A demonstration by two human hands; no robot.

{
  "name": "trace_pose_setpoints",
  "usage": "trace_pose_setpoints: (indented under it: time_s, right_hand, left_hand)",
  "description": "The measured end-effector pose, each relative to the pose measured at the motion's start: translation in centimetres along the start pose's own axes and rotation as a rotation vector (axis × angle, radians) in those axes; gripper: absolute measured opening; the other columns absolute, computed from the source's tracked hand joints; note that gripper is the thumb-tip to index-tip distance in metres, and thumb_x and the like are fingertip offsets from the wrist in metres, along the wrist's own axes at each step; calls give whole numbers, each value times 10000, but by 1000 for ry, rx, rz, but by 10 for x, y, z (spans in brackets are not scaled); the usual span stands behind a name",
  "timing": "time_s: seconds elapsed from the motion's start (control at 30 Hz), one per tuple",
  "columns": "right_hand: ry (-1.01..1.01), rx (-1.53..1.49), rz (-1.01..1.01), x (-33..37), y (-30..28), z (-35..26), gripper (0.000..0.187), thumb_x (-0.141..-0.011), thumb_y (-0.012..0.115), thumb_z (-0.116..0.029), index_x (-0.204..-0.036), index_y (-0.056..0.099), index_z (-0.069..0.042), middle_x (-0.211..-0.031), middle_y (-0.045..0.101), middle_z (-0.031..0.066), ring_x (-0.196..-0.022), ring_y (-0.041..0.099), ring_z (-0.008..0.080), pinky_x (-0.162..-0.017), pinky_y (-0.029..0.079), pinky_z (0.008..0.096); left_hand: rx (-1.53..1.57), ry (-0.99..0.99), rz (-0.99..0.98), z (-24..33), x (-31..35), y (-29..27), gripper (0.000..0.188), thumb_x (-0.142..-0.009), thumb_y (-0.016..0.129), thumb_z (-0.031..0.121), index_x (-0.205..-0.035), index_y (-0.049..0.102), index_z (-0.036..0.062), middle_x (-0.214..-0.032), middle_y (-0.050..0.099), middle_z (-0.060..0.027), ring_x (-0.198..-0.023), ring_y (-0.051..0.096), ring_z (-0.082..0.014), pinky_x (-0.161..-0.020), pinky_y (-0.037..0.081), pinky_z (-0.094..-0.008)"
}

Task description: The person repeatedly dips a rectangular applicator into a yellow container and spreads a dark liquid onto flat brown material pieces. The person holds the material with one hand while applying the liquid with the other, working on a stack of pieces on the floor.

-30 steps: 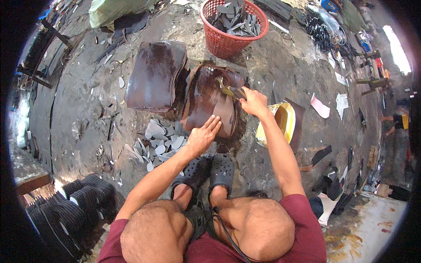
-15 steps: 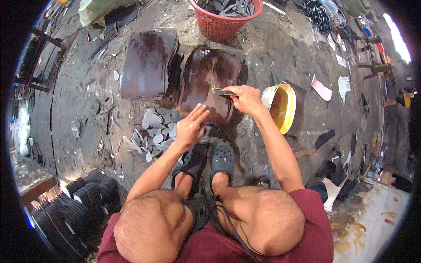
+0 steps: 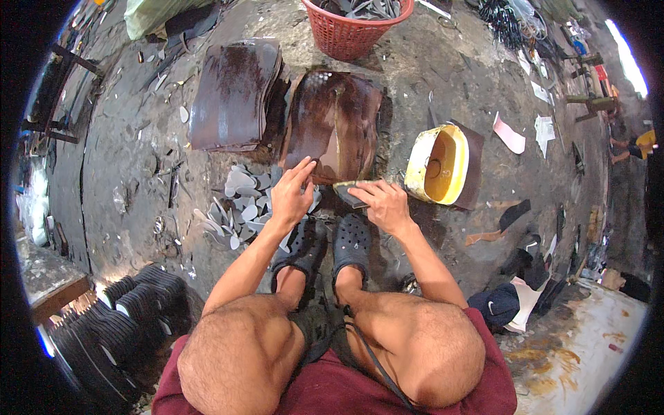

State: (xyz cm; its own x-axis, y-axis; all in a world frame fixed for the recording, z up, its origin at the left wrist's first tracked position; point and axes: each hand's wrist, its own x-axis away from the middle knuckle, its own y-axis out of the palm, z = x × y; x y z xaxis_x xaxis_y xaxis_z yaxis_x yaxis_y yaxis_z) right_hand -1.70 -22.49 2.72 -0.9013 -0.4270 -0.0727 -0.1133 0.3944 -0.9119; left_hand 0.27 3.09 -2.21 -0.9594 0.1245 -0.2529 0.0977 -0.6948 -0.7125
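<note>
A stack of glossy dark brown sheets [image 3: 353,104] lies on the floor in front of my feet, its top wet-looking with a lighter streak down the middle. My left hand [image 3: 292,195] has its fingers stretched out, the tips resting at the near left edge of the top sheet. Between the fingers and thumb of my right hand [image 3: 384,205] is a flat dark spreader [image 3: 348,194] with a yellowish coated edge. It is at the near right edge of the stack. To the right stands a cut-open plastic container [image 3: 418,166], yellow inside, with amber residue at its bottom.
A second brown sheet stack [image 3: 232,97] lies to the left. Grey oval cut pieces [image 3: 242,204] are heaped beside my left hand. At the far side stands a red basket [image 3: 346,34] of grey pieces. Black soles [image 3: 124,318] are stacked at lower left. Scraps litter the floor.
My right hand has drawn the spreader toward me, from the middle of the sheet to its near edge. The thin strand that trailed from it is gone. My left hand has shifted slightly.
</note>
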Motion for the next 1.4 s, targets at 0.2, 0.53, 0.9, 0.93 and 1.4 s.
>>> trace_pose_setpoints:
  time_s: [0.2, 0.53, 0.9, 0.93, 1.4]
  right_hand:
    - [171, -357, 192, -97, -68, 2, 310, -918, 642, -193, -1226, 664, -167, -1176, 713, 96, -1080, 674, 331, -893, 541, 430]
    - [123, 275, -298, -252, -42, -3, 475, -856, 617, -198, -1323, 627, -286, -1075, 741, 146, -1003, 711, 359, -879, 548, 505]
    - [7, 139, -320, -184, -11, 11, 420, -873, 609, -184, -1251, 667, -358, -1042, 747, 95, -962, 712, 337, -793, 564, 511]
    - [-28, 145, -268, -165, -7, 8, 385, -888, 602, -178, -1229, 674, -340, -1028, 747, 88, -953, 711, 330, -778, 565, 506]
    - [-258, 270, 12, -43, 24, -32, 457, -838, 636, -138, -1280, 661, -250, -1294, 640, 75, -1107, 611, 299, -861, 572, 439]
  left_hand:
    - [63, 55, -200, 13, 1, -9, 554, -830, 625, 37, -1375, 570, 128, -1381, 621, -79, -1010, 693, -340, -817, 580, -429]
    - [-212, 50, -625, 24, 6, -1, 894, -777, 659, 81, -1572, 251, 104, -1651, 199, -197, -765, 704, -422, -582, 571, -502]
    - [329, -53, -8, -12, 17, -1, 402, -884, 595, -16, -1273, 647, 74, -1385, 606, -163, -1201, 638, -347, -949, 553, -389]
    - [361, -143, 137, -13, 15, -1, 336, -896, 592, -32, -1203, 687, 67, -1270, 669, -172, -1157, 662, -323, -893, 557, -375]
    - [358, -607, 23, -30, 28, -4, 495, -869, 624, 49, -1364, 623, 60, -1161, 688, -132, -966, 674, -231, -893, 524, -346]
